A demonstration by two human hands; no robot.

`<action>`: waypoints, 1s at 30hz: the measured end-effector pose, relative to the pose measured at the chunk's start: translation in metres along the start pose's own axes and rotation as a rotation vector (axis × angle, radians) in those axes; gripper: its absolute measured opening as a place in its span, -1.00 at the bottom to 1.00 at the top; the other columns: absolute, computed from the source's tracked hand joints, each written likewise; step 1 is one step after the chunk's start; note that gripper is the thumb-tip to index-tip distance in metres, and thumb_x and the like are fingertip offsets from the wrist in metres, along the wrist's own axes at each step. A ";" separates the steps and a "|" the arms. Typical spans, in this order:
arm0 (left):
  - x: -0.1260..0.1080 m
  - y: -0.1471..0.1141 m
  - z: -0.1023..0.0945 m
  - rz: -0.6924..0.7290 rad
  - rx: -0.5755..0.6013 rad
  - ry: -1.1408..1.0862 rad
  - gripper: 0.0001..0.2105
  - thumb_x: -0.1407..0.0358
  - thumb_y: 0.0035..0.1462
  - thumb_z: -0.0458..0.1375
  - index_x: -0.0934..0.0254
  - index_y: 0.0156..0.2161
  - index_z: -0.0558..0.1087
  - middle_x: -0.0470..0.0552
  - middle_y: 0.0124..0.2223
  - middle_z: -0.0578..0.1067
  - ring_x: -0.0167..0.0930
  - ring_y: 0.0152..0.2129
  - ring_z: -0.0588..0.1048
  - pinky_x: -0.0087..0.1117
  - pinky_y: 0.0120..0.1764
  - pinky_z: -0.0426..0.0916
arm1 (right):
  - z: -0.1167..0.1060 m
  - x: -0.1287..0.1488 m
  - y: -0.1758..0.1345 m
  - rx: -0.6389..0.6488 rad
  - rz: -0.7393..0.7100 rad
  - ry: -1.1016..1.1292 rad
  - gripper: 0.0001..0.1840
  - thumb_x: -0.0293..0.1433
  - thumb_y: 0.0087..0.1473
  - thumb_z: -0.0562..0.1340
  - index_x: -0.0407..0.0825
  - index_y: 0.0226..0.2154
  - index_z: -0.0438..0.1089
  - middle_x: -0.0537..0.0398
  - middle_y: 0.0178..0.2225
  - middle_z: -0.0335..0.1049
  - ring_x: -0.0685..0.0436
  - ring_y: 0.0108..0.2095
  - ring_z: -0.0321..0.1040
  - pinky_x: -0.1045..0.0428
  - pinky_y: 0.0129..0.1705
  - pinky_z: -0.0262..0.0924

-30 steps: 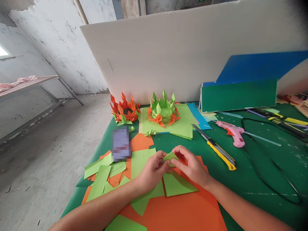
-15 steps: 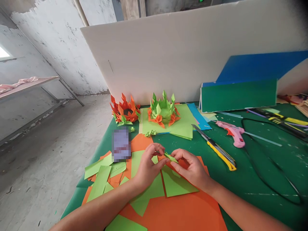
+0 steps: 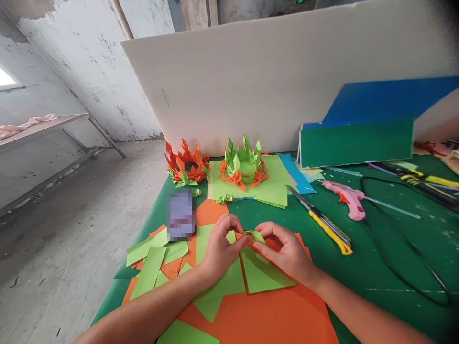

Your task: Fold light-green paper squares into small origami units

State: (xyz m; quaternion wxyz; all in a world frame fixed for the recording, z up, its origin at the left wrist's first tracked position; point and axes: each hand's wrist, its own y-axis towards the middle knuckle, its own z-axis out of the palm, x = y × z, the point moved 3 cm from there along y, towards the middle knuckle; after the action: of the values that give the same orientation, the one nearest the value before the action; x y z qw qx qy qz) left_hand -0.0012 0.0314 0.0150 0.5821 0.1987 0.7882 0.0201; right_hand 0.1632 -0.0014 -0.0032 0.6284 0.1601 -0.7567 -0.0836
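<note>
A small piece of folded green paper is pinched between my two hands, above the loose sheets. My left hand grips its left end with thumb and fingertips. The right end sits between the thumb and fingers of my right hand. Under the hands lie a green paper sheet and a large orange sheet. Beyond them stand a green paper crown with orange flowers and an orange paper crown. Small folded green pieces rest in front of the crowns.
To the right lie a yellow utility knife, a pink glue gun with its black cord, and pliers. A blurred-out flat object and green paper strips are on the left. A white board stands behind.
The folded green paper has turned and bent between my fingertips, now showing a wider, curved face. My hands have stayed in nearly the same place.
</note>
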 end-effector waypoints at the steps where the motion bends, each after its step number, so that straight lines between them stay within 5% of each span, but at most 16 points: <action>1: 0.000 0.000 0.000 -0.006 -0.004 -0.001 -0.85 0.39 0.03 0.23 0.23 -0.41 0.31 -0.07 -0.35 0.33 -0.40 -0.35 0.33 -0.39 -0.26 0.27 | 0.000 0.000 0.000 0.000 0.006 0.005 -0.90 -0.35 0.11 0.26 0.03 -0.39 0.31 0.07 -0.30 0.38 -0.09 -0.24 0.39 0.02 -0.19 0.38; 22: 0.001 -0.001 0.001 -0.077 -0.003 -0.069 -0.86 0.39 0.06 0.20 0.22 -0.36 0.28 -0.11 -0.38 0.33 -0.45 -0.42 0.34 -0.42 -0.32 0.28 | -0.001 -0.007 -0.002 0.028 0.063 0.078 -0.83 -0.32 0.04 0.34 0.03 -0.27 0.39 0.08 -0.25 0.41 -0.10 -0.20 0.41 0.02 -0.15 0.41; 30: -0.002 0.000 0.002 0.058 0.013 0.040 -0.87 0.51 0.03 0.10 0.23 -0.40 0.27 -0.11 -0.39 0.34 -0.47 -0.42 0.33 -0.44 -0.31 0.26 | 0.002 -0.003 0.000 0.059 0.108 0.090 -0.86 -0.35 0.12 0.27 0.02 -0.21 0.43 0.05 -0.22 0.45 -0.10 -0.18 0.40 0.02 -0.12 0.36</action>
State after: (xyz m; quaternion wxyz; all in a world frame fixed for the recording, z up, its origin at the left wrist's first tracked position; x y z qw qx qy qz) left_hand 0.0011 0.0304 0.0167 0.5642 0.2249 0.7936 0.0360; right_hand 0.1617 -0.0005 -0.0064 0.6602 0.1409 -0.7375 -0.0200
